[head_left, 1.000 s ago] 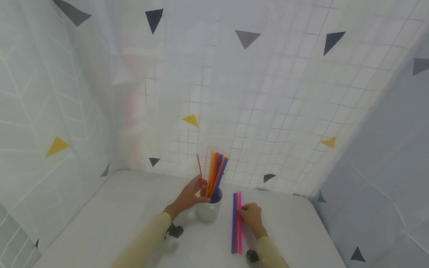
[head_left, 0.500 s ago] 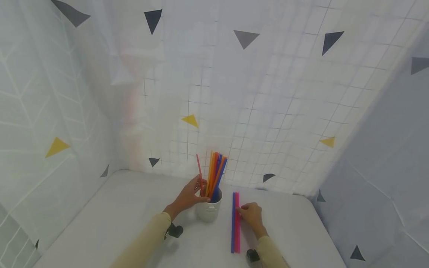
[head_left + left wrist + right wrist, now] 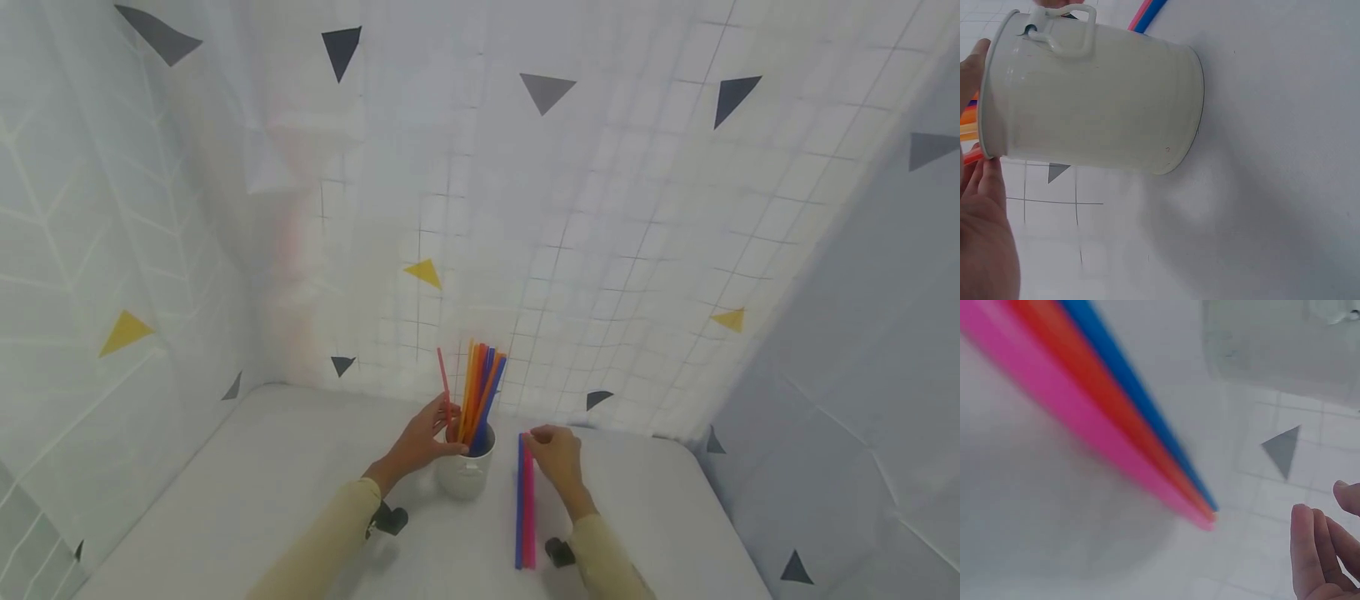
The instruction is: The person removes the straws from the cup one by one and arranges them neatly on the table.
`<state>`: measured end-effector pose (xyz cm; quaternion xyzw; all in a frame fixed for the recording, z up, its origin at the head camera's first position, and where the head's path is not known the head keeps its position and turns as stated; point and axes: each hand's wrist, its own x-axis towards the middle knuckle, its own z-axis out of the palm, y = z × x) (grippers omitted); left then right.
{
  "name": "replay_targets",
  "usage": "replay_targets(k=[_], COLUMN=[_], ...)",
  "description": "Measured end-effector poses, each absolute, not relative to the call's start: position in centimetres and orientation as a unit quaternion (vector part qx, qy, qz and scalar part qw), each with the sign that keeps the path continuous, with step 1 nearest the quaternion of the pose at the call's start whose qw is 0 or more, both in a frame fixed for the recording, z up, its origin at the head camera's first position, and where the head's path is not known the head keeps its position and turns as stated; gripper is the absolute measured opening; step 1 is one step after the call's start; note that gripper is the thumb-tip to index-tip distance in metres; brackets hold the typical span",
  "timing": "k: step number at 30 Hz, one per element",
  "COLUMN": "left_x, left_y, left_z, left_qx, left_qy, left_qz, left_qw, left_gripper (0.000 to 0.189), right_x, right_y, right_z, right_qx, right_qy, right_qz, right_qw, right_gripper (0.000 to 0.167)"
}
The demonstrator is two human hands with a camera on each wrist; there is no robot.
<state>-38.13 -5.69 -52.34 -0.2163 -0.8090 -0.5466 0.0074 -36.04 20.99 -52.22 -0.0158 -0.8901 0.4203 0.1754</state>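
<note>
A white pot [image 3: 461, 482] with a small wire handle stands on the table, full of upright straws [image 3: 472, 392] in orange, yellow, purple and blue. My left hand [image 3: 420, 442] holds the pot by its rim, thumb at the near side and fingers at the back. A thin red straw [image 3: 442, 371] leans left beside those fingers. Right of the pot, a blue straw [image 3: 1141, 400], a red straw [image 3: 1105, 394] and a pink straw [image 3: 1085, 415] lie side by side. My right hand [image 3: 558, 458] is at their far ends, thumb and fingers apart in the right wrist view.
White sheeting [image 3: 487, 208] with triangle and grid patterns rises behind the table [image 3: 637, 500] and at both sides. A dark wrist camera [image 3: 390, 517] sits under the left sleeve, another dark camera [image 3: 559, 552] beside the right one.
The pink straw has come up against the red and blue ones. My right hand has then slid away from me to their far ends. The left hand stays at the pot.
</note>
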Motion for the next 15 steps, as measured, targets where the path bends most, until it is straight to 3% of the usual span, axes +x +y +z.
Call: replay_targets(k=[7,15], left_x=[-38.3,-38.3], left_y=[-5.6,-5.6], left_z=[-52.3,-52.6], left_qx=[-0.214,-0.211], left_qy=[-0.813,-0.814], left_qz=[-0.541,-0.541], left_qw=[0.008,0.016], left_gripper=[0.097,0.094], right_x=[-37.0,-36.5], right_y=[19.3,16.8], right_z=[-49.0,-46.6], right_qx=[0.036,0.06], right_qy=[-0.885,-0.872], right_qz=[0.405,0.43], right_qw=[0.227,0.224], right_gripper=[0.026,0.022])
